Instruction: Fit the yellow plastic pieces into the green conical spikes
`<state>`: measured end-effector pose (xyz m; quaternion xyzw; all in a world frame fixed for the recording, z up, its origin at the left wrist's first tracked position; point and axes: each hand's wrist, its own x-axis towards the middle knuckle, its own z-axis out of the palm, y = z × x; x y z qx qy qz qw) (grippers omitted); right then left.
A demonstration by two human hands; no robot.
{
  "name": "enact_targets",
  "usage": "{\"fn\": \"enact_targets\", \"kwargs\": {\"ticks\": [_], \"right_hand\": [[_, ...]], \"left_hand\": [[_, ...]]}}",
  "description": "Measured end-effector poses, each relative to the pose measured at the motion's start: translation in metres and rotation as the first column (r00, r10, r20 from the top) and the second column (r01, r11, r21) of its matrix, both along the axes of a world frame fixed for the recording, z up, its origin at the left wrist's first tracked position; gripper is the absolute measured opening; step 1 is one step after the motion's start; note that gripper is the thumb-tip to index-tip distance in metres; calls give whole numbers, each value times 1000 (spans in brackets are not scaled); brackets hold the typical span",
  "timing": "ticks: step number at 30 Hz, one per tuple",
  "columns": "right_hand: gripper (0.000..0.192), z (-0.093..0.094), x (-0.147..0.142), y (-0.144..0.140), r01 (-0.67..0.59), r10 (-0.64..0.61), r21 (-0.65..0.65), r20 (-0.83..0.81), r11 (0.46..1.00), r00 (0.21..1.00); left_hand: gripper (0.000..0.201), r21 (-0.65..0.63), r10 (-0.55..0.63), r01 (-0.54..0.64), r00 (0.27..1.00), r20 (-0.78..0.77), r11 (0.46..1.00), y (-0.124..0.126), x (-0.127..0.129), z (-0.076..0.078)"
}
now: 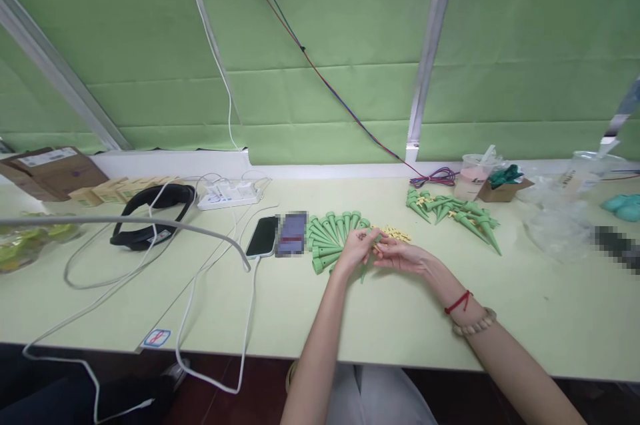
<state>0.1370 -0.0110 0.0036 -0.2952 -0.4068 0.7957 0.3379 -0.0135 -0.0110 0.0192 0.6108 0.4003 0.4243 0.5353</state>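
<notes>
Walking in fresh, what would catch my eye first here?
Probably the two hands meeting mid-table, left hand and right hand, pinching a green cone spike between them. Just behind lies a fan of green spikes; a second pile sits further right. A black phone charges to the left.

Both forearms are reaching forward from the near edge, converging toward the middle. Left hand (pixel 356 246) is curling, fingers bent inward, pinching at the fingertips. Right hand (pixel 403 255) is lying flatter, palm turned left, fingertips meeting the left hand's. Right wrist is wearing a red cord and a bead bracelet.
</notes>
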Motion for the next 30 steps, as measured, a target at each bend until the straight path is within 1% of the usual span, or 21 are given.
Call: {"fn": "enact_targets", "kwargs": {"ticks": [2,4,6,7,8,10,12,14,15,17,18,20,22,23,24,25,27,28,29,30], "right_hand": [[18,0,1,-1,-9,8,14,49,1000,999],[21,1,2,-2,-88,88,-9,94,996,992],[25,1,3,-3,-180,184,-58,83,982,979],[23,1,2,-4,-200,205,-78,58,977,977],[19,1,2,-4,-198,202,-93,35,976,979],[12,0,-1,-5,-150,152,-119,0,981,988],[10,-1,-4,-5,-87,86,-143,-14,986,996],[12,-2,-5,-4,-43,43,-134,-5,990,999],[13,-2,-5,-4,-29,30,-104,10,994,1000],[18,0,-3,-3,-30,28,18,77,999,997],[21,2,-1,-2,-42,28,102,134,994,991],[28,5,3,-2,-75,-3,269,278,960,961],[32,7,4,-2,-87,-93,408,403,909,910],[32,7,2,-3,-83,-164,481,450,873,878],[32,6,0,-4,-77,-259,567,487,820,834],[33,4,-3,-5,-79,-369,660,510,747,777],[35,0,-11,-8,-124,-605,829,491,545,626],[33,-2,-14,-10,-160,-681,875,460,457,570],[31,-3,-17,-11,-182,-728,901,427,395,536],[27,-4,-19,-13,-180,-746,912,405,368,528]], "left_hand": [[48,5,19,-19,1000,19,1000,-2,-1,2],[50,-2,22,-22,999,28,1000,-3,-1,3],[50,-30,-17,18,1000,17,999,-3,-2,2],[50,-47,-49,49,999,4,998,-2,-2,1],[51,-60,-79,78,997,-13,995,-1,-3,0],[52,-62,-114,111,992,-46,992,1,-4,-2],[51,-30,-112,111,992,-54,993,3,-5,-3],[51,-8,-102,101,994,-45,995,3,-6,-2],[50,-9,-98,98,994,-39,995,3,-6,-1],[50,-30,-90,89,995,-31,996,1,-5,0],[50,-42,-81,79,996,-30,996,0,-4,1],[50,-61,-38,36,999,-36,998,-1,-1,1],[48,-60,42,-46,997,-62,997,-1,3,-2],[47,-54,101,-105,991,-87,993,0,5,-4],[47,-45,167,-173,979,-117,984,1,6,-7],[47,-34,236,-244,960,-151,969,2,7,-9],[50,-13,347,-357,914,-210,934,4,8,-14],[52,-7,379,-391,898,-221,921,5,8,-16],[53,-5,394,-404,893,-218,915,5,7,-17],[54,-6,392,-401,898,-199,916,6,7,-17]]}}
